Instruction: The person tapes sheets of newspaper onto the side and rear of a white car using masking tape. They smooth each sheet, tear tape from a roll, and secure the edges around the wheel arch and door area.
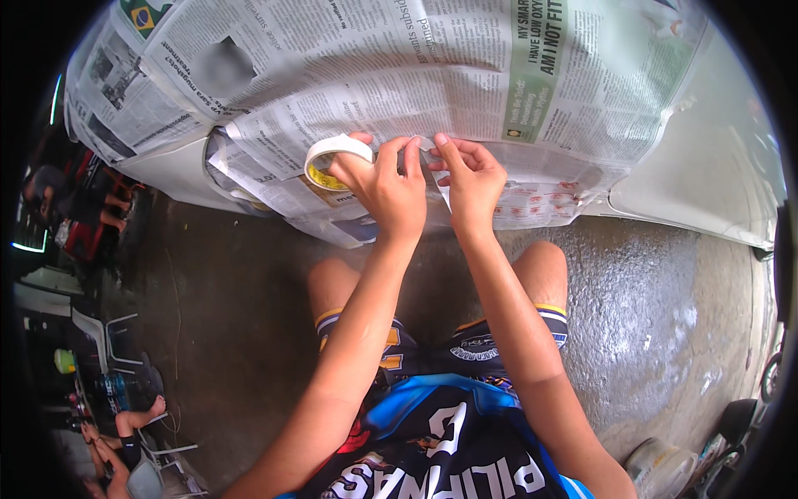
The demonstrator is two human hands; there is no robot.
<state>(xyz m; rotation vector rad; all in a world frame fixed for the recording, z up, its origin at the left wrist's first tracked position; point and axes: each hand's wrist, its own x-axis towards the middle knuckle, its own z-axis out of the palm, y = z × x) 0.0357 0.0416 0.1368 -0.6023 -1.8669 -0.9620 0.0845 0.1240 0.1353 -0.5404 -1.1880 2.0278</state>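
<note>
Newspaper sheets (374, 75) cover most of a pale vehicle body (706, 158) in front of me. A roll of masking tape (339, 145) is hooked over fingers of my left hand (391, 187), whose thumb and index finger come together near the newspaper. Close beside it, my right hand (475, 179) pinches a thin whitish strip of tape (443, 190) between thumb and fingers. A small crumpled piece shows between the fingertips of both hands. Both hands are held over the lower edge of the newspaper; whether they touch it I cannot tell.
Below the body, the grey floor (632, 291) looks wet on the right. A pale bucket (661, 467) stands at the lower right, near wheels. At the left edge are a plastic chair (148, 474), a metal-legged seat, and other people sitting.
</note>
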